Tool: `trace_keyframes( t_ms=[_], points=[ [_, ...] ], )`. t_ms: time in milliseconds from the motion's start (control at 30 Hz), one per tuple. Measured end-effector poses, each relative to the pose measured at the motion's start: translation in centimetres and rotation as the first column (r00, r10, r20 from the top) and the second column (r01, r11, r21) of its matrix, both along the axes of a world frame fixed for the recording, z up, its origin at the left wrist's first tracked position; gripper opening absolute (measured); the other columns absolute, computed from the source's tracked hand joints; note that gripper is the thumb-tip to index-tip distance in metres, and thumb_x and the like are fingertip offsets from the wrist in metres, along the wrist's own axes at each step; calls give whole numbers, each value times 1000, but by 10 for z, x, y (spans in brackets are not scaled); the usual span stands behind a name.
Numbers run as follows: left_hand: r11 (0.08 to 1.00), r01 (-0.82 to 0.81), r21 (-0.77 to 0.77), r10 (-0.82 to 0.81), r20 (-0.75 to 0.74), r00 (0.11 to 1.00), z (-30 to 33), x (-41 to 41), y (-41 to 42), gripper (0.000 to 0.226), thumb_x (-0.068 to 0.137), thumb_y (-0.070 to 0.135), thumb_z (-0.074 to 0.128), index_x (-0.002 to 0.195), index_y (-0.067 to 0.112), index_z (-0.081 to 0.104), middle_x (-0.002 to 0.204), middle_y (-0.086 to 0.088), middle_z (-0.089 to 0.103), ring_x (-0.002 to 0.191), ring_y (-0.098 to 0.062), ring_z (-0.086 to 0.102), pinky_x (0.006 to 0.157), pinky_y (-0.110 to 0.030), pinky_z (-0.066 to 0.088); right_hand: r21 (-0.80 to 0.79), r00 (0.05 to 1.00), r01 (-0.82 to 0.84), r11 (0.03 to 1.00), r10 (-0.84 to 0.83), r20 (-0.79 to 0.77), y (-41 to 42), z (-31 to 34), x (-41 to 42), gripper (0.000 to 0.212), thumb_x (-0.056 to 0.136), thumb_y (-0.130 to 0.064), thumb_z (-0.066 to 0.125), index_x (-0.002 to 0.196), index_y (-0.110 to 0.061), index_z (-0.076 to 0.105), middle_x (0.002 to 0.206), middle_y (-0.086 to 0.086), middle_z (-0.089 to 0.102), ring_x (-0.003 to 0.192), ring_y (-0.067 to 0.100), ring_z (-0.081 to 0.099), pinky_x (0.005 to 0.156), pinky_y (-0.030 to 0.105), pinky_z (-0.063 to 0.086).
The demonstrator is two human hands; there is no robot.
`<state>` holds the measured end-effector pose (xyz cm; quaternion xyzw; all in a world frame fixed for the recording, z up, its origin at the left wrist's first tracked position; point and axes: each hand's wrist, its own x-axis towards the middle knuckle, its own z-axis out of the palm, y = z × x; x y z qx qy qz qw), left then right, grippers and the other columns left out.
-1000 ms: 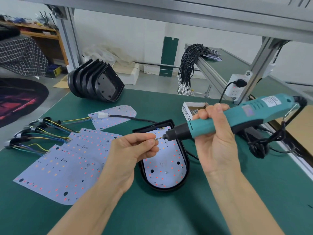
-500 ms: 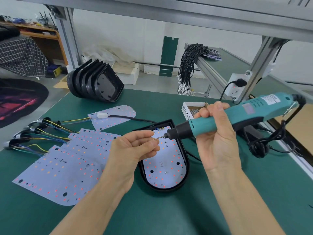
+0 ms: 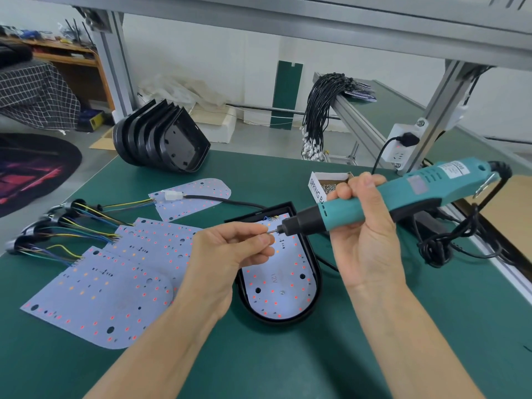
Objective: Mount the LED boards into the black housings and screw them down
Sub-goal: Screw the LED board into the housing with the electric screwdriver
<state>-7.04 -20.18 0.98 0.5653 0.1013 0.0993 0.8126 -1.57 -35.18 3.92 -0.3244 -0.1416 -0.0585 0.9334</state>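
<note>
A black housing (image 3: 316, 272) lies on the green bench with a white LED board (image 3: 283, 286) seated in it; one screw shows near the board's lower middle. My right hand (image 3: 362, 234) grips a teal electric screwdriver (image 3: 403, 197), held nearly level above the housing with its bit pointing left. My left hand (image 3: 230, 251) pinches something small, apparently a screw, at the bit's tip; the item itself is mostly hidden by my fingers. Loose LED boards (image 3: 115, 283) with wire leads lie to the left.
A stack of black housings (image 3: 161, 145) stands at the bench's far left. A small white box of screws (image 3: 328, 182) sits behind my right hand. The screwdriver's black cord (image 3: 449, 243) coils at the right, near a wall socket (image 3: 401, 142). A bundle of black cables (image 3: 322, 110) hangs behind.
Both hands and the screwdriver have stayed almost in place; the tool's rear has dipped slightly and the bit remains at my left fingertips.
</note>
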Motion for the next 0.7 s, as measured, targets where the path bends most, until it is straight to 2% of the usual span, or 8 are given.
trace_keyframes(
  t_ms=[133, 267, 333, 400, 467, 500, 600, 700],
  points=[
    [999, 31, 10, -31, -3, 1000, -2, 2, -1, 17, 74, -10, 70, 81, 6, 72, 70, -14, 71, 58, -18, 68, 57, -21, 55, 4, 1000, 10, 1000, -10, -14, -1, 1, 2, 15, 82, -11, 63, 78, -22, 54, 76, -6, 50, 64, 9, 54, 72, 24, 49],
    [995, 80, 68, -77, -44, 996, -3, 2, -1, 46, 70, -14, 73, 106, 13, 67, 85, -7, 75, 67, -17, 69, 61, -23, 57, -2, 1000, 18, 1000, -18, -17, 0, 3, 3, 16, 83, -10, 62, 77, -22, 53, 71, -7, 52, 64, 8, 54, 72, 24, 49],
    [991, 54, 123, -46, -71, 996, -4, -2, 5, 60, 59, -8, 81, 108, 22, 65, 92, 3, 74, 66, -13, 68, 59, -24, 57, -1, 1000, 17, 1000, -17, -9, -1, 4, 4, 16, 84, -9, 61, 78, -21, 52, 70, -7, 53, 64, 9, 54, 72, 24, 49],
    [959, -50, 278, 84, -109, 991, -9, -7, 18, 56, 53, 9, 83, 100, 30, 63, 92, 9, 69, 64, -8, 63, 55, -24, 55, -4, 1000, 14, 1000, -14, 0, -1, 4, 7, 17, 85, -8, 60, 79, -21, 50, 69, -8, 53, 63, 8, 54, 72, 24, 49],
    [839, -79, 538, 217, -197, 956, -14, -8, 32, 38, 65, 24, 84, 93, 29, 59, 90, 9, 63, 72, -12, 60, 63, -33, 54, -12, 1000, 7, 1000, -7, 4, 0, 4, 12, 17, 82, -10, 62, 81, -21, 50, 68, -8, 54, 62, 8, 54, 70, 23, 49],
    [745, -5, 667, 241, -262, 935, -16, -7, 36, 27, 74, 35, 78, 90, 25, 58, 89, 7, 63, 76, -15, 60, 69, -36, 52, -17, 1000, 0, 1000, 0, 1, 2, 3, 15, 18, 80, -10, 64, 82, -21, 50, 68, -8, 53, 62, 8, 54, 70, 23, 50],
    [465, 216, 858, 239, -357, 903, -21, 5, 31, 47, 81, 59, 60, 66, 16, 48, 62, 1, 53, 66, -25, 56, 64, -33, 45, -58, 1000, -19, 998, 19, -11, 9, -1, 24, 20, 78, -11, 66, 81, -22, 50, 69, -7, 53, 61, 9, 55, 69, 22, 50],
    [489, 183, 853, 277, -350, 895, -22, 23, 19, 57, 77, 56, 66, 53, 15, 34, 51, 3, 41, 56, -22, 46, 51, -28, 29, -122, 1000, -11, 993, 10, -11, 14, -6, 34, 21, 81, -10, 66, 80, -23, 49, 67, -9, 53, 60, 8, 55, 69, 22, 51]
  ],
)
